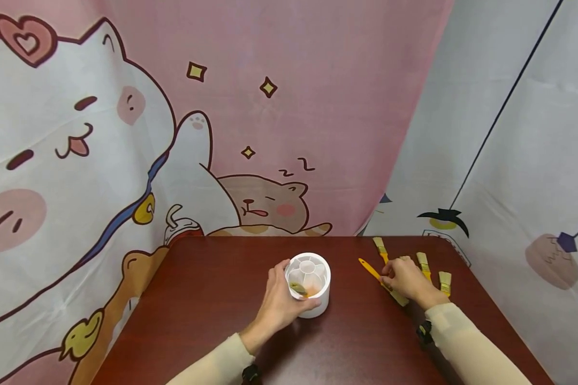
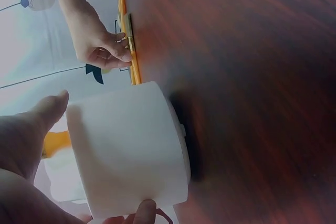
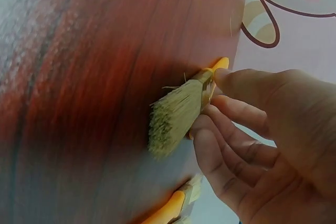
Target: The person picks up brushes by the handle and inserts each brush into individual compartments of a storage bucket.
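Note:
My left hand (image 1: 280, 302) grips the side of a white round holder (image 1: 321, 308), with thumb and fingers spread around its wall. Dividers split the inside into several compartments around a central ring. One brush (image 1: 297, 289) stands in it, bristles up, on the side near the left hand. To the right, my right hand (image 1: 408, 279) pinches a yellow-handled paintbrush (image 1: 370, 268) between thumb and fingers. In the right wrist view the held brush's pale bristles (image 3: 176, 116) point away from the fingers, close over the table.
Three more yellow-handled paintbrushes lie around the right hand: one brush (image 1: 379, 246) behind it, another brush (image 1: 423, 262) and a third brush (image 1: 445, 282) to its right. The dark red table (image 1: 212, 299) ends at a cartoon-printed curtain (image 1: 337, 133) at the back.

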`<action>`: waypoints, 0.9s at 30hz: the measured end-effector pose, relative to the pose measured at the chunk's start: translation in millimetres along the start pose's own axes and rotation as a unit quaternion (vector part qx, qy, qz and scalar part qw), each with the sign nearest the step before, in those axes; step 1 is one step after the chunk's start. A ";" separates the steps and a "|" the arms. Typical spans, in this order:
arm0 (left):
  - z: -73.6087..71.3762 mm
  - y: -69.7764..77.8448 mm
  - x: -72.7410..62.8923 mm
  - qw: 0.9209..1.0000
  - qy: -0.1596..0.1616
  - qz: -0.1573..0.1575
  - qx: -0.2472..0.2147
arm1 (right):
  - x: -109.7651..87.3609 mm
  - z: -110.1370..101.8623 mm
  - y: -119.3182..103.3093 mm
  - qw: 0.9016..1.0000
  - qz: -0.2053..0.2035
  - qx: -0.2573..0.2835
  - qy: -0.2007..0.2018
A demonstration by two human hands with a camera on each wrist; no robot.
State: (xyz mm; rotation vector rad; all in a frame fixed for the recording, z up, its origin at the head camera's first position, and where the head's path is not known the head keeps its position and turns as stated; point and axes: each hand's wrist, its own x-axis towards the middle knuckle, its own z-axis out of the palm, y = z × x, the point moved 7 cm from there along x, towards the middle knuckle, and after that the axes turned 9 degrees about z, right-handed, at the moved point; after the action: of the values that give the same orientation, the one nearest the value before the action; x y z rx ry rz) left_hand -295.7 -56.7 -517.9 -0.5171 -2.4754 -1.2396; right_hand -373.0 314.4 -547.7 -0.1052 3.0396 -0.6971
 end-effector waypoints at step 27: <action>-11.2 -22.8 28.8 0.971 -0.180 -0.017 -0.156 | -6.5 8.3 -17.8 0.998 0.001 0.052 -0.021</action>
State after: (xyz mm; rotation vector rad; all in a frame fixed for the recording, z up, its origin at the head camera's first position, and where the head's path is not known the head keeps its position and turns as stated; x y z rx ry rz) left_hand -330.1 -73.5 -514.8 -0.8511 -2.5924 -1.6940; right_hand -365.1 295.3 -547.4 -0.1136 2.9554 -0.8407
